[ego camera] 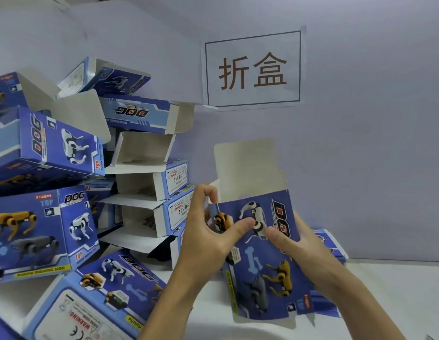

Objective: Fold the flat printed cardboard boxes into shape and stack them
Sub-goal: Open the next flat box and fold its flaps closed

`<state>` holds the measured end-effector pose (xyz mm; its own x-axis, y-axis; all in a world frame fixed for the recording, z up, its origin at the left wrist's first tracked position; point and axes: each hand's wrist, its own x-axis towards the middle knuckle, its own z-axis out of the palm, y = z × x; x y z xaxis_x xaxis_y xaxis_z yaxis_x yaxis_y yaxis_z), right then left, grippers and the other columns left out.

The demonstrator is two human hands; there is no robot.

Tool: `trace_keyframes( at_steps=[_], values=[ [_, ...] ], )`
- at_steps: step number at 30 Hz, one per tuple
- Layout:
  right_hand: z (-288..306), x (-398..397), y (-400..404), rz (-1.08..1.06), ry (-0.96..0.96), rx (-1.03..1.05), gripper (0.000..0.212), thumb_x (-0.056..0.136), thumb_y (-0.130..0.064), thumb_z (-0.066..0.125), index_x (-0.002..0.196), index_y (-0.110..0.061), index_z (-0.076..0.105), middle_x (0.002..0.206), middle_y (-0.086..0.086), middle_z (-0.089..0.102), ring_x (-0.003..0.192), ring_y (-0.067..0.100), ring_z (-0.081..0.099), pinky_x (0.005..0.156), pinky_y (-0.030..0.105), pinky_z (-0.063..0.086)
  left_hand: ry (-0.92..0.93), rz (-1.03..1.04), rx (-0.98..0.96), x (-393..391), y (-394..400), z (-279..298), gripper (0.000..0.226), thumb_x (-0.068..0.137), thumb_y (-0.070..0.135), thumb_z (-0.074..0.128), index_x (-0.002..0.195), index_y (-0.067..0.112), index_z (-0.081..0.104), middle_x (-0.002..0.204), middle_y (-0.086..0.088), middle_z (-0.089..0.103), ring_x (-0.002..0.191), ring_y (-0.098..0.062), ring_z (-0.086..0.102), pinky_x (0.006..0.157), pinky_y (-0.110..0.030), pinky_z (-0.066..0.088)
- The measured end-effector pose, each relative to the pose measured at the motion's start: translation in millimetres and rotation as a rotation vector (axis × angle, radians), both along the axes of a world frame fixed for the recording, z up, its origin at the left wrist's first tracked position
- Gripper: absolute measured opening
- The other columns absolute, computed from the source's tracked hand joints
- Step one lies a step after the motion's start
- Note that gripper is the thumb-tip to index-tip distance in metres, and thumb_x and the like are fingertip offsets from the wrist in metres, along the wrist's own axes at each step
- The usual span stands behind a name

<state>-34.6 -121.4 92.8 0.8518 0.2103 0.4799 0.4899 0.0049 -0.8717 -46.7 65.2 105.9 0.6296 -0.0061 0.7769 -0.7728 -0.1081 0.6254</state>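
I hold a blue printed cardboard box upright in front of me, above the white table. Its white top flap stands open toward the wall. My left hand grips the box's left edge, thumb pressed on the printed front, fingers curled behind. My right hand grips the right edge, thumb on the front near the "DOG" lettering. A pile of folded blue boxes fills the left side, stacked unevenly against the wall with several open ends facing me.
More flat blue boxes lie on the table behind my right hand. A paper sign with two large characters is taped to the wall. One folded box lies on its side at the front left.
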Motion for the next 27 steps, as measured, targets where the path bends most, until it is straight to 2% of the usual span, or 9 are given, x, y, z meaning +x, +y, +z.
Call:
trace_keyframes(
  at_steps=[2,6,9,12,17,20,22,25,27],
  values=[
    [-2.3,2.8,3.2,-0.035,-0.006,0.069,0.079,0.057,-0.069,0.080,0.126,-0.047,0.049,0.105,-0.014,0.074,0.092,0.014,0.075,0.065,0.022,0.059,-0.057,0.023,0.022,-1.7,-4.9,0.6,0.044,0.081,0.020,0.079,0.099,0.031,0.040,0.073,0.013,0.053,0.059,-0.004,0.059,0.056,-0.013,0.048],
    [-6.5,9.5,1.5,-0.083,-0.022,0.151,0.067,0.059,-0.055,0.080,0.120,-0.044,0.053,0.096,-0.011,0.076,0.084,0.016,0.076,0.057,0.022,0.058,-0.067,0.003,-0.066,-0.4,-12.1,2.7,0.079,0.076,0.024,0.085,0.130,0.050,0.034,0.140,0.017,0.046,0.126,-0.017,0.057,0.097,-0.030,0.053],
    [-7.5,10.8,0.1,-0.059,-0.015,0.142,0.054,0.058,-0.056,0.075,0.109,-0.050,0.059,0.094,-0.010,0.077,0.081,0.015,0.076,0.057,0.021,0.057,0.136,-0.052,-0.172,5.2,-9.8,0.0,0.110,0.057,0.045,0.091,0.139,0.062,0.020,0.157,0.006,0.033,0.138,-0.019,0.046,0.108,-0.046,0.047],
    [-9.7,11.5,2.4,-0.048,-0.017,0.153,0.052,0.056,-0.057,0.074,0.105,-0.048,0.061,0.091,-0.011,0.077,0.080,0.013,0.076,0.056,0.019,0.057,0.298,-0.128,-0.176,11.8,-9.7,-10.4,0.113,0.051,0.054,0.091,0.144,0.046,0.027,0.151,0.004,0.044,0.139,-0.015,0.044,0.106,-0.046,0.048],
    [-15.0,16.1,13.3,-0.140,-0.047,0.176,0.081,0.055,-0.060,0.075,0.130,-0.040,0.051,0.104,-0.012,0.075,0.093,0.011,0.073,0.066,0.024,0.060,0.260,-0.194,-0.205,16.6,-14.5,-23.5,0.064,0.055,0.050,0.079,0.115,0.035,0.062,0.106,0.013,0.075,0.101,-0.011,0.072,0.073,-0.023,0.059],
    [-17.7,17.9,15.3,-0.246,-0.057,0.200,0.087,0.053,-0.065,0.074,0.133,-0.053,0.042,0.123,-0.014,0.065,0.110,0.013,0.067,0.082,0.034,0.062,0.164,-0.125,-0.133,12.8,-20.1,-20.8,0.033,0.067,0.046,0.078,0.099,0.050,0.070,0.100,0.025,0.073,0.096,0.002,0.070,0.070,-0.013,0.055],
    [-19.3,19.4,12.5,-0.267,-0.032,0.174,0.097,0.054,-0.066,0.073,0.142,-0.044,0.039,0.128,-0.013,0.063,0.111,0.010,0.066,0.084,0.031,0.060,0.101,-0.050,-0.096,9.7,-25.5,-18.4,0.034,0.074,0.041,0.075,0.094,0.066,0.064,0.096,0.038,0.067,0.094,0.016,0.064,0.069,-0.005,0.051],
    [-18.0,19.0,8.9,-0.223,-0.005,0.132,0.071,0.058,-0.063,0.070,0.125,-0.044,0.051,0.098,-0.030,0.071,0.087,-0.009,0.069,0.061,0.009,0.053,0.103,0.032,-0.151,16.4,-27.7,-21.7,0.035,0.070,0.048,0.077,0.101,0.059,0.063,0.101,0.038,0.066,0.097,0.014,0.063,0.077,-0.017,0.058],
    [-16.3,17.6,7.1,-0.141,0.021,0.124,0.064,0.062,-0.063,0.074,0.119,-0.041,0.056,0.095,-0.026,0.074,0.085,-0.003,0.072,0.061,0.013,0.056,0.148,0.038,-0.198,21.0,-24.3,-23.7,0.053,0.063,0.056,0.079,0.111,0.043,0.062,0.105,0.030,0.069,0.101,0.004,0.066,0.081,-0.026,0.060]
  ],
)
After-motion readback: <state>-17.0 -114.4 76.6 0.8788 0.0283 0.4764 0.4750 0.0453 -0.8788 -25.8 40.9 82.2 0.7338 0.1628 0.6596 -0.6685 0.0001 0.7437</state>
